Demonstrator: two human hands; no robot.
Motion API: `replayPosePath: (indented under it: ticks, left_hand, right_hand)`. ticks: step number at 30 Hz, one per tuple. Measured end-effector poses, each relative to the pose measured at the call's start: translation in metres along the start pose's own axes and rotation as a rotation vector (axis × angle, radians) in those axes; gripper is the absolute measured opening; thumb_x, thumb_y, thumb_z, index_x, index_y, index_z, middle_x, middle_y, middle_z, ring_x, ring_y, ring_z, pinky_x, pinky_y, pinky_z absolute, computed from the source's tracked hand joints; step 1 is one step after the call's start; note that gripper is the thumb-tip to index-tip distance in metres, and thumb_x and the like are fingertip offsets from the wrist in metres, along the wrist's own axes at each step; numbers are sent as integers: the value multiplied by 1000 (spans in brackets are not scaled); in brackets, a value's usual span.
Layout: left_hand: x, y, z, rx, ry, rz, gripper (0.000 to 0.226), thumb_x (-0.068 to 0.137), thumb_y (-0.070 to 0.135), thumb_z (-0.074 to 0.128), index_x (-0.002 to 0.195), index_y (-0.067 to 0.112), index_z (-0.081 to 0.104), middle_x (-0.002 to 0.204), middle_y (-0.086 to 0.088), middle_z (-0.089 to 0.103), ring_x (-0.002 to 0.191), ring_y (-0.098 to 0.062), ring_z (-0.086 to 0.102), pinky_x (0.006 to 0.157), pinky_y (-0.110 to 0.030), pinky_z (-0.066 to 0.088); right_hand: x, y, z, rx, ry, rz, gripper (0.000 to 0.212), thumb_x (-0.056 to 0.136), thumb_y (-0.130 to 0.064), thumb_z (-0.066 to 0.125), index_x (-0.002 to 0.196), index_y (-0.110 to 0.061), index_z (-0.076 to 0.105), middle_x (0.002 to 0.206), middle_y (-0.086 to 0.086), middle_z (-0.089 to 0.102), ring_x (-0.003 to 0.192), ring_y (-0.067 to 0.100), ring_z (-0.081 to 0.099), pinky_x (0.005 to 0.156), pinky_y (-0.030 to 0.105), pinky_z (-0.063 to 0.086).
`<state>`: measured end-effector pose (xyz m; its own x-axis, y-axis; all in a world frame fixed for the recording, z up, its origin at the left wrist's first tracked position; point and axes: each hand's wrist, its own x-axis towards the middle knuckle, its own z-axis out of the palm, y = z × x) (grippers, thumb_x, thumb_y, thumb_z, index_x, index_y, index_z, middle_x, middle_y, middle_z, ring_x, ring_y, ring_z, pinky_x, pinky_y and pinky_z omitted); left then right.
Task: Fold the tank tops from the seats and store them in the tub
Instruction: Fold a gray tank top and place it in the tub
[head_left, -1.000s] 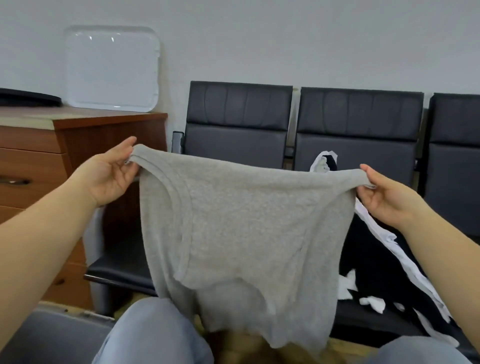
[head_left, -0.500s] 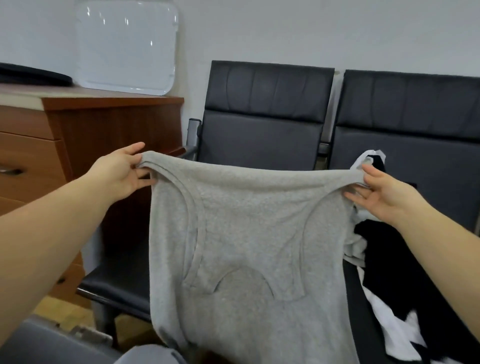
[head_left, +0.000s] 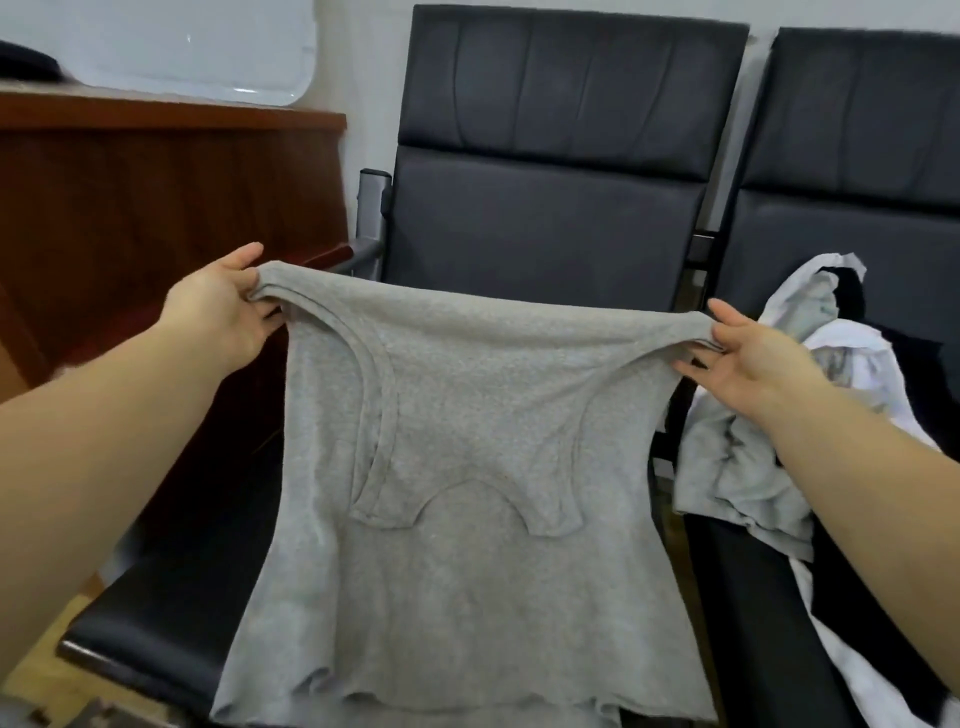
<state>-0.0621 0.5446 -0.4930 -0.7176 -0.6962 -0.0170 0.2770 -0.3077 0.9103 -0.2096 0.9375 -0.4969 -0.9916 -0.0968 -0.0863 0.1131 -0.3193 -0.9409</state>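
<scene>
A light grey ribbed cotton tank top (head_left: 467, 467) hangs spread in the air at the centre of the view, folded over so its straps and neckline drape down the front; the left hand (head_left: 218, 312), at nine o'clock of the garment's top edge, pinches one corner between thumb and curled fingers; the right hand (head_left: 748, 353), at three o'clock, holds the opposite corner under the thumb, its other fingers nearly straight; both hands pull the top edge taut. Behind the cloth stands a black padded leather seat (head_left: 545, 208) with nothing visible on its cushion; on the neighbouring black seat (head_left: 852, 156), at three to four o'clock, lies a heap of white, grey and black garments (head_left: 753, 467), unfolded. As a judgement, the task is early to midway: this top has perhaps one fold made and further folds left; the heap waits; the tub is not in view, so nothing can be said of what is stored.
</scene>
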Motion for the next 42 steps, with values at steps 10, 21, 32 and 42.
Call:
replayPosePath:
  ticks: [10, 21, 32, 42]
  left_hand:
    - [-3, -9, -27, -17, 74, -54, 47, 99, -2, 27, 142, 10, 44, 130, -14, 52, 106, -25, 60, 101, -36, 46]
    - [-93, -57, -94, 482, -65, -248, 35, 99, -4, 31, 90, 18, 57, 96, -9, 54, 85, -19, 55, 80, -38, 47]
    - [-128, -104, -119, 1143, -16, -205, 49, 85, 33, 71, 120, 5, 51, 90, -14, 64, 82, -30, 61, 77, -37, 46]
    - [-136, -101, -104, 1407, -142, -342, 38, 80, 36, 75, 90, 1, 65, 88, -12, 59, 84, -26, 55, 70, -32, 38]
  right_hand:
    - [2, 23, 9, -17, -1, 31, 48, 101, 0, 24, 144, -17, 38, 101, -1, 58, 99, 18, 58, 113, 40, 31]
    - [-63, 88, -54, -254, 26, 212, 33, 101, -1, 28, 95, -16, 57, 103, 5, 54, 87, 17, 55, 87, 34, 44]
    - [-98, 138, -63, -1572, -74, -135, 12, 89, -25, 57, 96, -20, 64, 113, 10, 57, 110, 31, 51, 92, 36, 41]
    - [-160, 177, 54, -1405, -515, -342, 38, 93, -42, 56, 125, -21, 56, 128, -1, 58, 119, 19, 50, 102, 33, 39]
